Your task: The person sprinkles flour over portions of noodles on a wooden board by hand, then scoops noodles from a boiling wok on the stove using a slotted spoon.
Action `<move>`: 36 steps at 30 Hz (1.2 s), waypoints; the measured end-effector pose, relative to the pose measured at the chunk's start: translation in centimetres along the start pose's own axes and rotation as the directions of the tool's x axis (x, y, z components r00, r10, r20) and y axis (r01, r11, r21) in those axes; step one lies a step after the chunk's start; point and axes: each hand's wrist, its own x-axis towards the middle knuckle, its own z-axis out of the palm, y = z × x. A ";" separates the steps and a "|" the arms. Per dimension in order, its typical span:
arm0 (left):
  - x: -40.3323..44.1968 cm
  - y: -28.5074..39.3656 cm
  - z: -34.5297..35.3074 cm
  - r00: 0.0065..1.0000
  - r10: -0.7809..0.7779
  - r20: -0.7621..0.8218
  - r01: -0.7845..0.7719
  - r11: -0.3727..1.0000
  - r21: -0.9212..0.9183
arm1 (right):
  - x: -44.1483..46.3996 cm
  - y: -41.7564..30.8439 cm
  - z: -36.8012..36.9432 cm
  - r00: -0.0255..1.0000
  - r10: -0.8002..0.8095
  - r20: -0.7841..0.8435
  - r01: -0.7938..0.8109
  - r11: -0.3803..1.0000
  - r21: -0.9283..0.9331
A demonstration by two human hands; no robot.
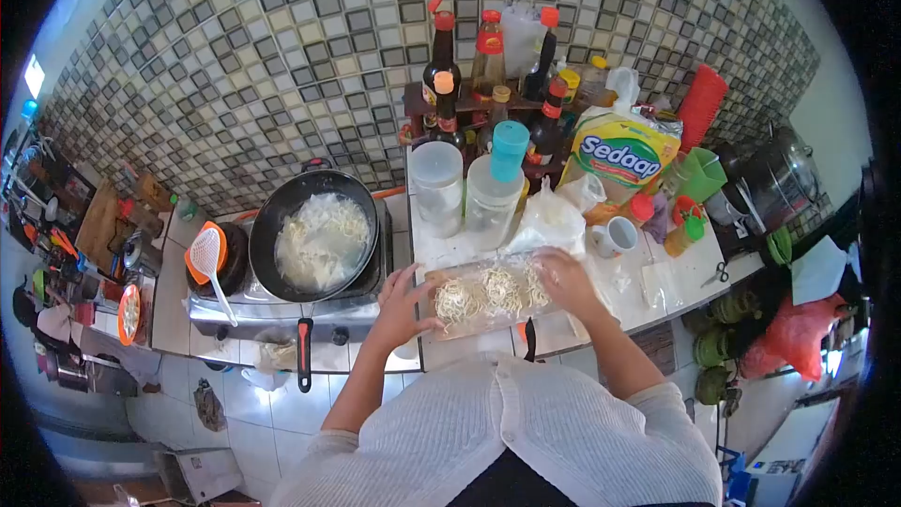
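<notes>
A shallow, clear tray (474,326) dusted with flour lies on the counter in front of me. Three nests of raw noodles (457,303) sit in a row on it. My left hand (405,308) is at the tray's left end, fingers and thumb spread apart around the corner, thumb by the near edge. My right hand (568,284) reaches over the right end, fingers apart and curved down beside the rightmost noodle nest (536,287), which it partly covers. To the left, a black frying pan (266,268) on the stove holds noodles in cloudy, foaming liquid (324,239).
A white slotted skimmer (208,258) rests over the left burner. The pan's handle (304,357) juts over the front edge. Behind the tray stand plastic canisters (438,190), sauce bottles (443,52), a Sedaap pouch (619,155) and a white mug (615,238). Scissors (721,271) lie at right.
</notes>
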 end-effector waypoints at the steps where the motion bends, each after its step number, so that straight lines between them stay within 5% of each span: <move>1: 0.3 0.1 -0.1 0.999 0.036 -0.014 -0.036 0.999 -0.008 | -0.4 -0.2 0.8 0.994 -0.053 -0.099 0.055 0.998 0.023; 5: 1.3 3.2 -0.9 0.993 0.118 0.013 -0.118 0.993 -0.029 | -1.2 -1.5 1.0 0.948 -0.231 -0.218 0.203 0.969 -0.144; 13: 2.1 4.2 0.6 0.972 0.211 -0.108 -0.214 0.977 -0.013 | 0.0 -1.7 -1.4 0.938 -0.124 -0.324 0.059 0.977 -0.205; 14: 2.0 3.9 1.2 0.969 0.221 -0.110 -0.223 0.975 -0.007 | 0.7 -1.5 -2.2 0.860 -0.116 -0.497 0.045 0.987 -0.154; 16: 1.7 3.4 2.5 0.932 0.089 -0.352 -0.273 0.812 -0.515 | 2.4 -0.6 -3.6 0.744 -0.100 -0.661 0.044 0.994 -0.100; 19: 0.7 3.3 3.4 0.875 0.038 -0.483 -0.300 0.826 -0.478 | 5.5 3.9 -4.0 0.714 0.031 -0.699 0.005 0.999 0.049; 21: 0.6 2.9 3.6 0.850 0.036 -0.526 -0.343 0.796 -0.499 | 6.6 5.4 -4.2 0.937 0.105 -0.334 -0.121 0.992 -0.027; 27: 0.8 2.8 1.8 0.821 0.011 -0.570 -0.319 0.837 -0.444 | 8.9 5.7 -1.8 0.995 0.040 -0.088 -0.074 0.902 -0.425; 36: 0.3 2.4 2.5 0.851 -0.024 -0.525 -0.267 0.841 -0.471 | 9.0 8.1 -4.0 0.901 0.270 -0.340 -0.301 0.953 -0.038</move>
